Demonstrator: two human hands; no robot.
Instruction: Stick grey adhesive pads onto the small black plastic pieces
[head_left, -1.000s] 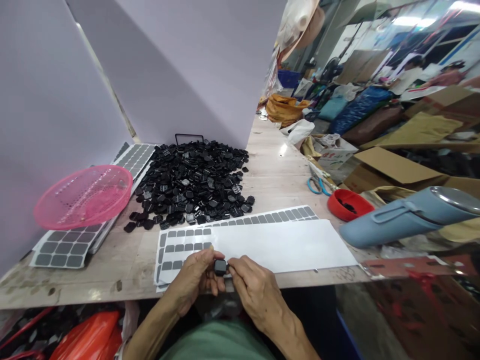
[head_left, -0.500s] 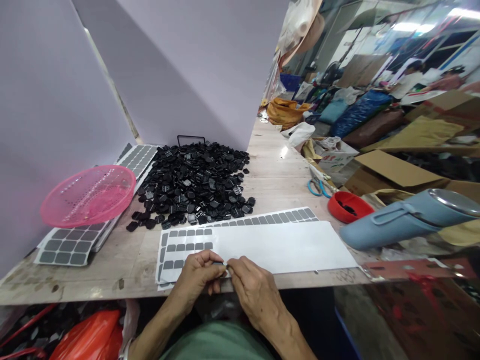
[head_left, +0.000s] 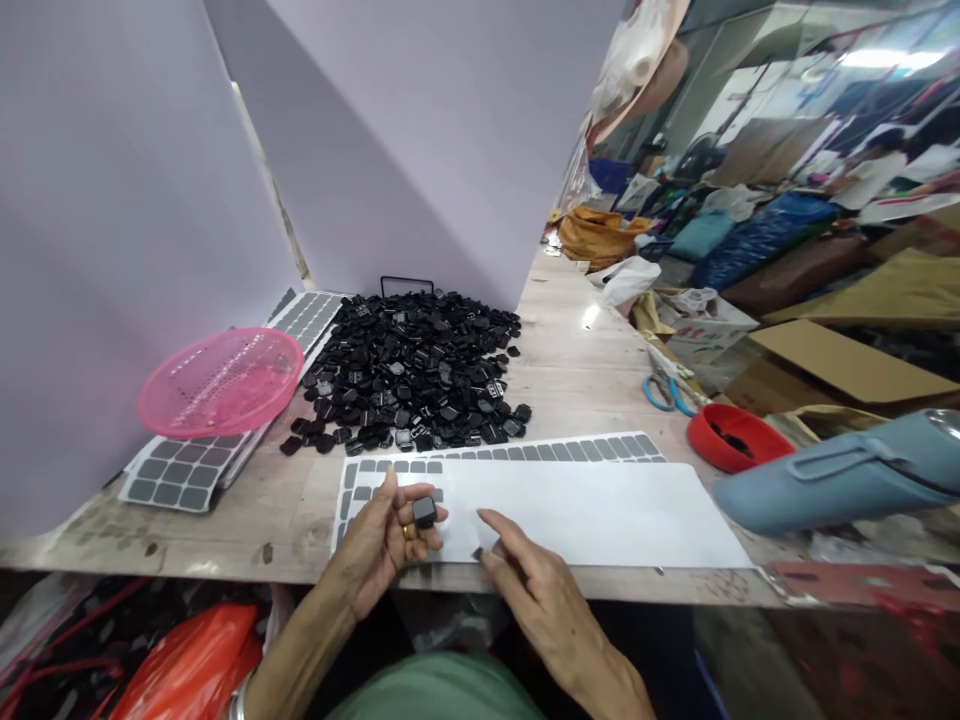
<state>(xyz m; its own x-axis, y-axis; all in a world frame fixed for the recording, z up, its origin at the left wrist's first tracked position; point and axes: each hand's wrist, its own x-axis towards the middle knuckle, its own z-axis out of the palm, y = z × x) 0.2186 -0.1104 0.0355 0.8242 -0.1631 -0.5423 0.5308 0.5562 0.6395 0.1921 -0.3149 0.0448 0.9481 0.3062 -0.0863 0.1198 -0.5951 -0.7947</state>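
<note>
My left hand [head_left: 386,540] is turned palm up over the left part of the sticker sheet. A small black square piece with a grey face [head_left: 424,512] rests on its curled fingers, the thumb raised away from it. To its right, my right hand [head_left: 529,580] has thumb and index finger spread apart. A tiny dark bit [head_left: 478,553] lies at the thumb's tip; whether it touches the thumb I cannot tell. Under both hands is a sheet of grey rounded-square stickers [head_left: 367,467], largely covered by white backing paper [head_left: 600,510].
Behind the sheet is a heap of black pieces [head_left: 420,370]. A pink basket [head_left: 221,385] sits on more sticker sheets [head_left: 172,475] at left. Blue-handled scissors [head_left: 664,393], a red bowl [head_left: 724,450] and a blue bottle [head_left: 832,470] are at right.
My hands were together, fingertips meeting at a small piece. They are now apart: the left has turned palm up with the piece, and the right has spread its fingers. The view has shifted left.
</note>
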